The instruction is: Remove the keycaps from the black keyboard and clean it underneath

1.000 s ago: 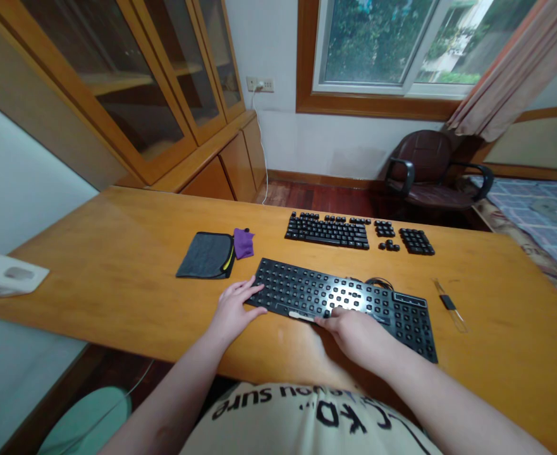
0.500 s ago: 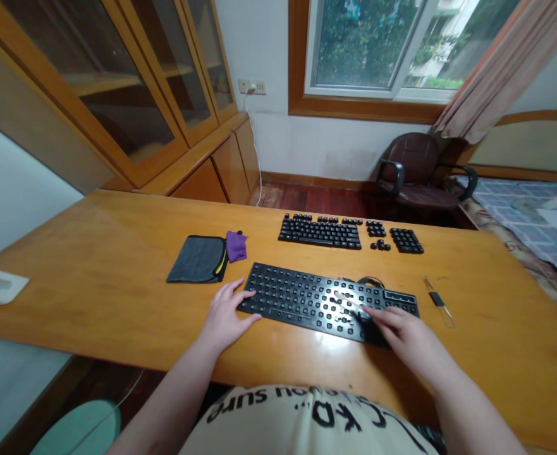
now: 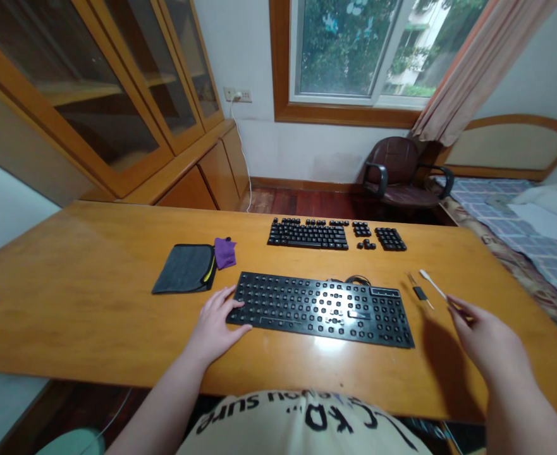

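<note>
A black keyboard frame (image 3: 316, 306) with its keycaps off lies on the wooden desk (image 3: 93, 303) in front of me. My left hand (image 3: 214, 322) rests at the frame's left end, fingers flat on its edge. My right hand (image 3: 489, 341) hovers over the desk to the right of the frame, pinching a thin white-tipped swab (image 3: 432, 284) that points away from me. The removed keycaps (image 3: 308, 234) are laid out in rows behind the frame, and the number-pad caps (image 3: 391, 239) sit to their right.
A small black tool with a clear handle (image 3: 419, 292) lies just right of the frame. A grey pouch (image 3: 183, 277) and a purple cloth (image 3: 224, 252) sit left of it. A brown armchair (image 3: 396, 174) stands beyond the desk, with wooden cabinets at the left.
My right hand has lifted off the keyboard frame and swung right over the desk with the swab. The left hand stays at the frame's left end. My view has shifted right.
</note>
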A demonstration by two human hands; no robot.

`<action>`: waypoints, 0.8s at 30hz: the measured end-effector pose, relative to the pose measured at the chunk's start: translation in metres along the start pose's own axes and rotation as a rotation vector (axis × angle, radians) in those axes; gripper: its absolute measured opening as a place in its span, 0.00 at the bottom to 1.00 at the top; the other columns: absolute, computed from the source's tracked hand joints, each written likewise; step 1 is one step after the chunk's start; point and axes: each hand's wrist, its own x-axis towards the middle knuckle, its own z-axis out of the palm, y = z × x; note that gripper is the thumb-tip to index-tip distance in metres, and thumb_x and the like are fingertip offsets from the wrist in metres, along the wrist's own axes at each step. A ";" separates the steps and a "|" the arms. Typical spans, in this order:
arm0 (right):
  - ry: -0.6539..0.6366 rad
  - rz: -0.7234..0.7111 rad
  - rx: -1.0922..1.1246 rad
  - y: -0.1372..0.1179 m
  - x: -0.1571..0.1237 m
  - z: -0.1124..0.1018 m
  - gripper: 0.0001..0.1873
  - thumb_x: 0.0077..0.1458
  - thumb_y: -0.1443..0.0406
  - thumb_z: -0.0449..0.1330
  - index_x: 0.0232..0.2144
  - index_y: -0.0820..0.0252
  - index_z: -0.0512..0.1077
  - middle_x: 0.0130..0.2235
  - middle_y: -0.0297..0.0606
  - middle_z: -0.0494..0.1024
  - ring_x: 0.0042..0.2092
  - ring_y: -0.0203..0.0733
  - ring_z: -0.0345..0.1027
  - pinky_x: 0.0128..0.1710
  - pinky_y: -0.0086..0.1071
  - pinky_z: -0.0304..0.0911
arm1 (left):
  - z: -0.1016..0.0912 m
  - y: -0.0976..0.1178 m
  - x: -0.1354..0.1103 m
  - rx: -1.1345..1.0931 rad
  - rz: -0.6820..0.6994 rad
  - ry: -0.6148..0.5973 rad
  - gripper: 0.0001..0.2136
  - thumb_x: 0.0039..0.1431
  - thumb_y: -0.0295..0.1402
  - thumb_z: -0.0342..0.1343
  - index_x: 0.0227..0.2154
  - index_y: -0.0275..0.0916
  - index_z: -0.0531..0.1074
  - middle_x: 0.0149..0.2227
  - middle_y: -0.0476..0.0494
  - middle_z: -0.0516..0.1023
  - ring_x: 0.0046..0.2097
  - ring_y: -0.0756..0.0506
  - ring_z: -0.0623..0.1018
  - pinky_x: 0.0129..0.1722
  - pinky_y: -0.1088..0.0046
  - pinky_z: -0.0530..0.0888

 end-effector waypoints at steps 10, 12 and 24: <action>0.129 -0.004 -0.063 0.052 0.017 0.049 0.21 0.52 0.54 0.49 0.33 0.56 0.79 0.30 0.52 0.76 0.26 0.47 0.71 0.26 0.38 0.62 | -0.022 -0.002 -0.005 0.108 -0.010 -0.040 0.17 0.43 0.49 0.61 0.33 0.45 0.75 0.51 0.42 0.72 0.57 0.33 0.64 0.57 0.50 0.59; 0.108 0.002 -0.062 0.054 0.018 0.053 0.19 0.52 0.54 0.50 0.31 0.52 0.80 0.29 0.52 0.76 0.25 0.47 0.71 0.26 0.38 0.62 | -0.032 -0.013 0.000 0.109 -0.004 -0.065 0.15 0.48 0.49 0.57 0.32 0.45 0.76 0.52 0.43 0.72 0.56 0.36 0.66 0.57 0.53 0.59; 0.284 0.005 -0.044 0.000 -0.006 0.029 0.25 0.56 0.55 0.46 0.41 0.65 0.75 0.41 0.56 0.75 0.42 0.56 0.70 0.38 0.42 0.64 | -0.075 -0.137 0.042 -0.123 -0.825 -0.070 0.21 0.40 0.42 0.61 0.35 0.30 0.74 0.38 0.30 0.79 0.42 0.31 0.77 0.42 0.58 0.72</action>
